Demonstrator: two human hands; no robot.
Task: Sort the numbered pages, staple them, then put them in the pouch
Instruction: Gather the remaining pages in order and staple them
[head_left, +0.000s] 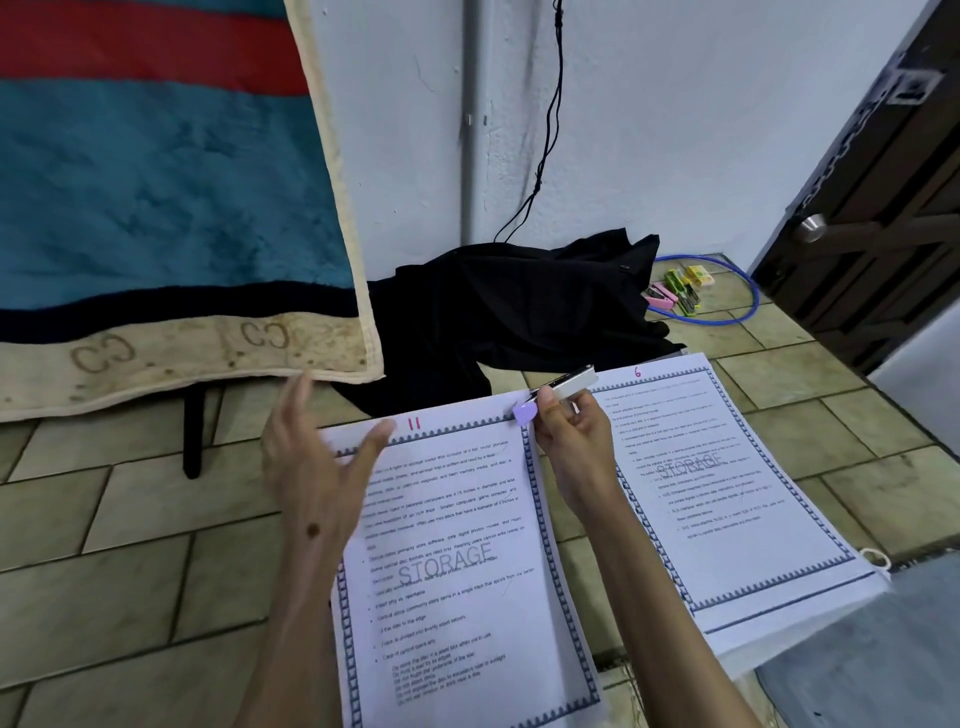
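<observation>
Tiled floor (130, 587) with white wall (675, 130) behind, dark wooden door (883, 218) at right. Two paper stacks are lying on the floor side by side, apart.

Stack marked 11 (457, 571) is sitting in front of the person, red "11" handwritten at top, "STORAGE" watermark across the text, blue patterned border. Stack marked 6 (727, 499) is lying to its right, angled, same border and watermark, red "6" at top.

Stapler (563, 387), white/silver body with a lilac tip, is sitting at the top right corner of the 11 stack. Right hand (571, 441) is gripping it, thumb and fingers curled round the body. Can't tell whether the stapler mouth is actually over the paper corner or just touching it.

Left hand (311, 467) is hovering over the top left corner of the 11 stack, fingers spread and relaxed, holding nothing; thumb tip looking close to the page edge, contact unclear. Slight motion blur on it.

Grey-blue fabric (857, 649) is showing at lower right, under the bottom edge of the 6 stack; could be the pouch, can't confirm.

Further out: black cloth (519, 312) heaped on the floor by the wall, blue hoop (748, 306) beyond it with several coloured staplers (675, 291) inside. Teal and red blanket (156, 208) with cream border hanging at left. Black cord (556, 104) hanging down the wall.
</observation>
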